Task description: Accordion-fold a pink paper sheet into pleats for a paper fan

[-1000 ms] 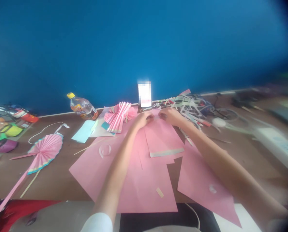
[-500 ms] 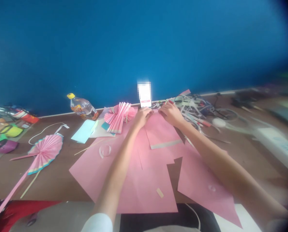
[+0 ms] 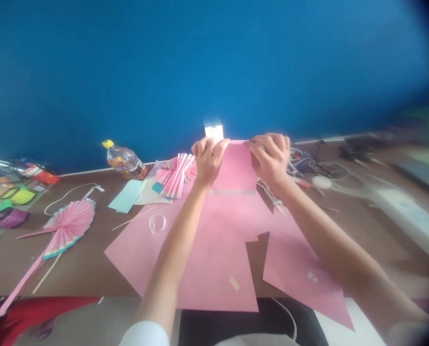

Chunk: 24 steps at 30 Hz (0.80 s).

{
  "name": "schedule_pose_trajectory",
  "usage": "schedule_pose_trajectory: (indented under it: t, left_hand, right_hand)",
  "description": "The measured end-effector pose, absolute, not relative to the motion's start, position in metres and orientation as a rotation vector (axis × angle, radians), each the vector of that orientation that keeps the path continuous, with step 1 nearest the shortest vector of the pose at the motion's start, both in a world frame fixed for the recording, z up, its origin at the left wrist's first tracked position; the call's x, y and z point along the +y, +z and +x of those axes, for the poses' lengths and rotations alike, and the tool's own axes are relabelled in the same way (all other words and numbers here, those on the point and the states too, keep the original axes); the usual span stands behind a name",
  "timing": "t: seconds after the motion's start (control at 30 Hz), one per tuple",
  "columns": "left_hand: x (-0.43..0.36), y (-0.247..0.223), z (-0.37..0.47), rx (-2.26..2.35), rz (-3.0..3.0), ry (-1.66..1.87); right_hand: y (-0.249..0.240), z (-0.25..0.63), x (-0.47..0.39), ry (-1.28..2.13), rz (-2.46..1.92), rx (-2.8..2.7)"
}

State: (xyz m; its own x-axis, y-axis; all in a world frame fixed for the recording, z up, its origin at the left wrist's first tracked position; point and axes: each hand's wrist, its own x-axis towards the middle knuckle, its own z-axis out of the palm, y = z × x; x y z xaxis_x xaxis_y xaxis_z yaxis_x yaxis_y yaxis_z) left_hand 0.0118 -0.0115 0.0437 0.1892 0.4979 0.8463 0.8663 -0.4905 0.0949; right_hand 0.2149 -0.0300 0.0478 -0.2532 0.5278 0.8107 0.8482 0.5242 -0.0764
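Both hands pinch the top edge of a small pink paper sheet (image 3: pixel 235 168), raised upright above the table. My left hand (image 3: pixel 209 161) is closed at its upper left corner, my right hand (image 3: pixel 272 156) at its upper right. A pale strip runs along the sheet's lower edge. Under my arms lie large pink paper sheets (image 3: pixel 214 269), with a curl of white strip (image 3: pixel 157 224) and a small beige piece (image 3: pixel 234 283) on top. A pleated pink paper fan (image 3: pixel 176 175) rests just left of my left hand.
A lit phone (image 3: pixel 213 131) leans at the blue wall, partly behind my left hand. To the left are a plastic bottle (image 3: pixel 126 161), light blue paper (image 3: pixel 126 196) and another pink fan (image 3: pixel 70 226). A white power strip (image 3: pixel 412 216) lies at right, near tangled strips and cables.
Both hands have lifted the small pink sheet up off the table, so it now stands upright and covers part of the phone. The other things have stayed in place.
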Motion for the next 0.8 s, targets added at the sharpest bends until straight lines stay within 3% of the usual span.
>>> schedule_pose_trajectory:
  t: [0.23,0.43,0.63,0.8]
  left_hand:
    - [0.018,0.064,0.022,-1.226,-2.336,-1.018]
    - [0.017,0.07,0.02,-1.244,-2.36,-1.083]
    - [-0.015,0.03,0.015,-1.353,-2.336,-1.157]
    - [-0.033,-0.006,0.014,-1.271,-2.515,-0.95]
  right_hand:
    - [0.051,0.21,0.002,-0.46,-1.221,-2.004]
    - [0.056,0.208,0.017,-0.475,-1.181,-2.0]
    - [0.041,0.217,-0.009,-0.556,-1.126,-1.98]
    - [0.016,0.228,-0.023,-0.584,-1.03,-2.207]
